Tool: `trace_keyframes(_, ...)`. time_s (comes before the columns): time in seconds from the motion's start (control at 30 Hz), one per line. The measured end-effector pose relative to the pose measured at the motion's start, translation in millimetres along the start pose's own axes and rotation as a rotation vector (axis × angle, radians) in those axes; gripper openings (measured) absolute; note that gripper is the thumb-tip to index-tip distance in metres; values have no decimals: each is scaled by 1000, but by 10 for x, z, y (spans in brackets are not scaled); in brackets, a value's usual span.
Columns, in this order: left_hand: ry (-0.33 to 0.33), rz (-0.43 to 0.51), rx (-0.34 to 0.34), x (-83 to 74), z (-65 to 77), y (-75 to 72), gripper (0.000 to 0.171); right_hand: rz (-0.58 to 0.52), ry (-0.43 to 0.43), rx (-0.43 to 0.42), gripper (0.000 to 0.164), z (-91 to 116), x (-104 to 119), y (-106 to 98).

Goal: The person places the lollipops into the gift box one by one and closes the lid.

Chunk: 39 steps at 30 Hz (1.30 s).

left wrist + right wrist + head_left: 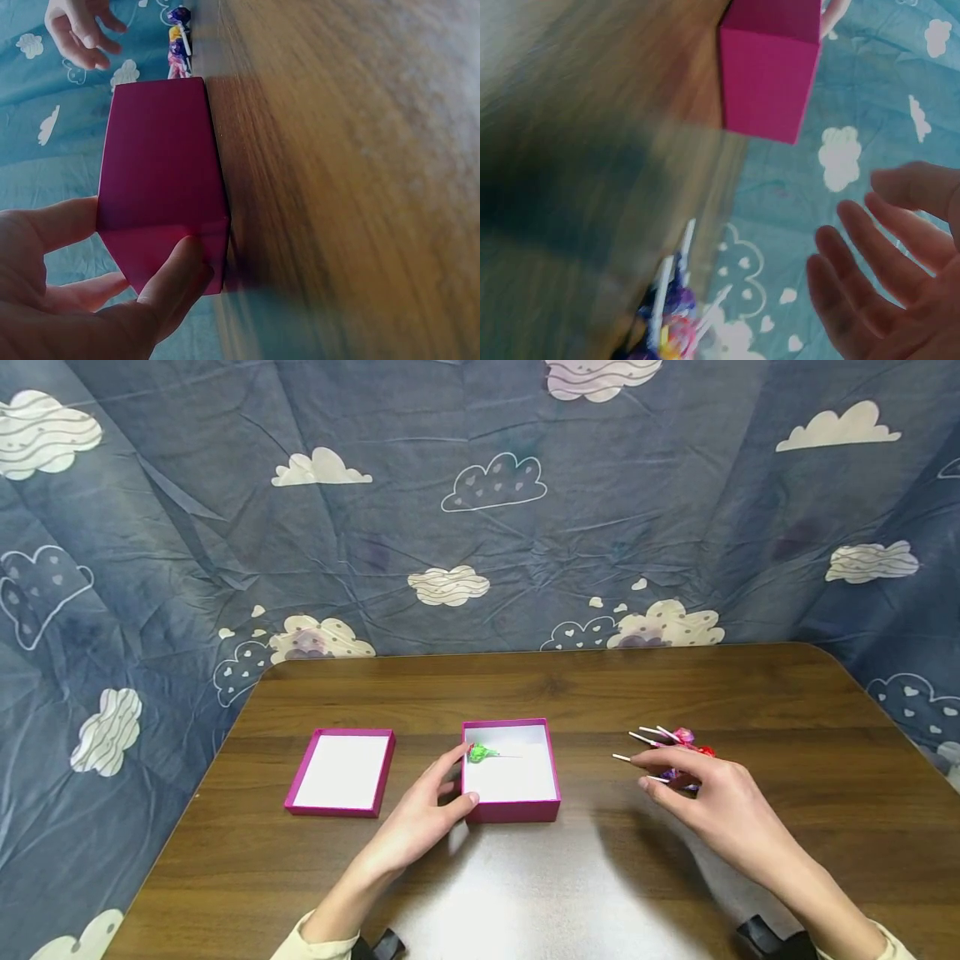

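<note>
A magenta box with a white inside stands without its lid at mid-table. One lollipop in a green wrapper lies in it along the left, its stick pointing right. My left hand holds the box by its left side, and the left wrist view shows the thumb against the magenta wall. Over a small pile of wrapped lollipops hovers my right hand, partly hiding them. The right wrist view shows its fingers spread with nothing between them, beside the white sticks.
The matching lid lies with its white inside up, left of the box. Everything rests on a brown wooden table. A blue cloth with cloud prints hangs behind the table's far edge.
</note>
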<state>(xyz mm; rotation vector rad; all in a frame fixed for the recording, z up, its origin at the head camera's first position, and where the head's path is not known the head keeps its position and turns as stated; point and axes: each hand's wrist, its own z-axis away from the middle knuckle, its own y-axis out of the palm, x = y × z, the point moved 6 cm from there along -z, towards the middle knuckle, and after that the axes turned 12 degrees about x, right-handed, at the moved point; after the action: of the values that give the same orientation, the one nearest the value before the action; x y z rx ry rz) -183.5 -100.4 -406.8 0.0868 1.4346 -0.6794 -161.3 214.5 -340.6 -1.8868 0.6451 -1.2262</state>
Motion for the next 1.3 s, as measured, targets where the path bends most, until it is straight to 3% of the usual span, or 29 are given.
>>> trace_keyframes(0.3, -10, 17, 9, -16, 3, 5, 64, 23, 35, -39, 25, 131, -268, -123)
trace_keyframes(0.67, -20, 24, 7, -17, 9, 8, 64, 67, 133, 56, 24, 255, -643, -197)
trace_keyframes(1.3, -5, 46, 10, -4, 21, 10, 66, 39, 135, 212, 25, 256, -976, -39)
